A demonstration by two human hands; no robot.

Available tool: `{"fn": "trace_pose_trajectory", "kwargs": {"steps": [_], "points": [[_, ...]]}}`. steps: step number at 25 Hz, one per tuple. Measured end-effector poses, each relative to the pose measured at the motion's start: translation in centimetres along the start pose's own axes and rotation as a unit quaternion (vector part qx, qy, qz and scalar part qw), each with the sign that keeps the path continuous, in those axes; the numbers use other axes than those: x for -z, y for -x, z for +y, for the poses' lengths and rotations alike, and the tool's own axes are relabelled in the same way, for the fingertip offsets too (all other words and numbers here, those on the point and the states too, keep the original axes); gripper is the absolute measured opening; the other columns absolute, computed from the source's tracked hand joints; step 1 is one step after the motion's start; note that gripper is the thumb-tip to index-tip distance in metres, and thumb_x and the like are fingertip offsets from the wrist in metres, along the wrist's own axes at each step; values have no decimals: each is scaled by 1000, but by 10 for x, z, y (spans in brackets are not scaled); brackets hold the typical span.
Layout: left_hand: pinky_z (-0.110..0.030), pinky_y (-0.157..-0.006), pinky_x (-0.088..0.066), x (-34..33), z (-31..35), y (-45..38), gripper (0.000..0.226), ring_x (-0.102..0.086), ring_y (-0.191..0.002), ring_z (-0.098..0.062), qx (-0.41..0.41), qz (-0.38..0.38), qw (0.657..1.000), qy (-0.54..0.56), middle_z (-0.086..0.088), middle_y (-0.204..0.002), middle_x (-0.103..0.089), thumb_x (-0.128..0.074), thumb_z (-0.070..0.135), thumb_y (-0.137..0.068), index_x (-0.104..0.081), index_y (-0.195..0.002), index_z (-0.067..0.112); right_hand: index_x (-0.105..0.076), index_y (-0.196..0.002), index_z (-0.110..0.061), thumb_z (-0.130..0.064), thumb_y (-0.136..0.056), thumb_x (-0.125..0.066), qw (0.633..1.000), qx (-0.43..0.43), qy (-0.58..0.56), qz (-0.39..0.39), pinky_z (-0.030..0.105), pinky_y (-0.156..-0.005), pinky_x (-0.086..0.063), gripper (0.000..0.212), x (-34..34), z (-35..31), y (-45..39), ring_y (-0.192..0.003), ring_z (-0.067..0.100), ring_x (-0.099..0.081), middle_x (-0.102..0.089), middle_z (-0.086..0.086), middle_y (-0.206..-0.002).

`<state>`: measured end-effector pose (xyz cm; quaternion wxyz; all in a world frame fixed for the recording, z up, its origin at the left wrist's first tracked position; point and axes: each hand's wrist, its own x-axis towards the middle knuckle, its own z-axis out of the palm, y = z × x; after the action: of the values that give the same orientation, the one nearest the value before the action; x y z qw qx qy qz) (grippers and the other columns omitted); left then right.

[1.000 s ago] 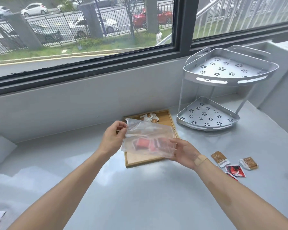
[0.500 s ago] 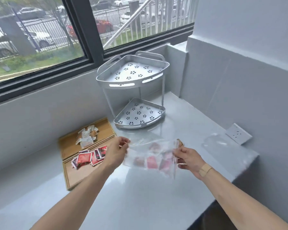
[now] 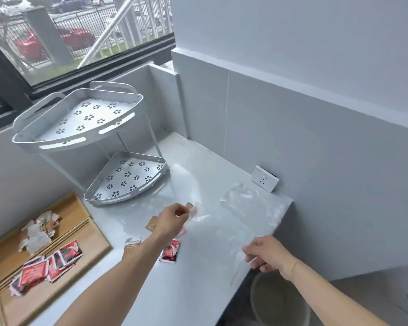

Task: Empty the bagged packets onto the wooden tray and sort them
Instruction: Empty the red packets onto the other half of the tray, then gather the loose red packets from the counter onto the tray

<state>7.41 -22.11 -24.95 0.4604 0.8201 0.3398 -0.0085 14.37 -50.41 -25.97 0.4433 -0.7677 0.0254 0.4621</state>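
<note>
The left fingers (image 3: 183,211) are pinching one top edge of a clear plastic bag (image 3: 218,234), and the right fingers (image 3: 250,251) are closing on its opposite corner, so the left hand (image 3: 172,221) and right hand (image 3: 267,255) are stretching the film flat between them. It looks emptied; holding it spread this way is probably letting the person check nothing is clinging inside, though blur makes that hard to confirm.

Taking the wooden tray (image 3: 97,249) as the landmark: pale torn packets (image 3: 39,231) are lying in its far compartment and red packets (image 3: 47,267) in its near one, so sorting is under way. To its right, off the tray, stray packets (image 3: 170,252) are resting on the grey counter (image 3: 193,290) under the left wrist, still needing collection. Farther right, a second clear bag (image 3: 252,208) is lying discarded, and behind the tray a two-tier corner rack (image 3: 80,140) is standing.
</note>
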Motion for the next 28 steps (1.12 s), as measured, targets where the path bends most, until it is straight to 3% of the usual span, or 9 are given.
{"fn": "trace_pose_trajectory", "kwargs": {"steps": [2, 8, 14, 18, 22, 25, 28], "points": [[-18, -55, -43, -20, 8, -9, 19, -61, -69, -9, -4, -17, 999, -32, 16, -73, -67, -63, 14, -81, -65, -70, 30, -69, -84, -9, -30, -84, -70, 1000, -28, -5, 8, 22, -45, -45, 21, 9, 12, 0, -55, 13, -64, -76, 4, -74], [-28, -67, -43, -60, 17, -26, 14, -56, -82, -18, -9, -28, 985, -172, 1, -92, -60, -53, 18, -82, -66, -83, 22, -72, -85, -8, -33, -87, -65, 996, -71, 7, 54, 21, -42, -41, 26, 16, 28, -11, -51, 13, -58, -72, 4, -68], [-29, -64, -43, -73, 18, -34, 20, -52, -79, -18, -23, -4, 972, -234, 14, -70, -46, -48, 17, -84, -66, -90, 20, -73, -76, -12, -38, -88, -62, 992, -53, 60, 96, 22, -42, -43, 31, 13, 34, -20, -48, 10, -58, -72, 0, -65], [-30, -62, -45, -75, 12, -35, 19, -56, -84, -18, -29, -12, 970, -241, 5, -82, -58, -47, 20, -84, -64, -92, 21, -72, -72, -13, -54, -86, -56, 980, -53, 165, 103, 23, -44, -52, 46, 17, 31, -18, -43, 10, -62, -73, 0, -61], [-31, -68, -42, -64, 6, -32, 18, -56, -85, -16, -33, 0, 979, -202, 8, -95, -58, -51, 30, -84, -62, -98, 27, -66, -56, -14, -69, -83, -41, 904, 3, 399, 151, 27, -60, -55, 66, 28, 10, -18, -45, 11, -63, -69, -1, -51], [-29, -65, -42, -45, -4, -24, 12, -57, -84, -10, -47, 20, 988, -147, 14, -91, -61, -54, 33, -83, -62, -92, 30, -56, -61, -19, -65, -84, -42, 858, 99, 478, 162, 27, -57, -46, 53, 25, -24, -29, -63, 17, -63, -67, -5, -64], [-28, -65, -44, -22, -24, -12, 9, -59, -81, -8, -49, 29, 989, -134, 15, -88, -62, -57, 35, -81, -62, -88, 33, -61, -74, -26, -58, -86, -47, 832, 182, 510, 119, 28, -55, -37, 37, 3, -60, -43, -69, 15, -58, -62, -10, -65]]}}
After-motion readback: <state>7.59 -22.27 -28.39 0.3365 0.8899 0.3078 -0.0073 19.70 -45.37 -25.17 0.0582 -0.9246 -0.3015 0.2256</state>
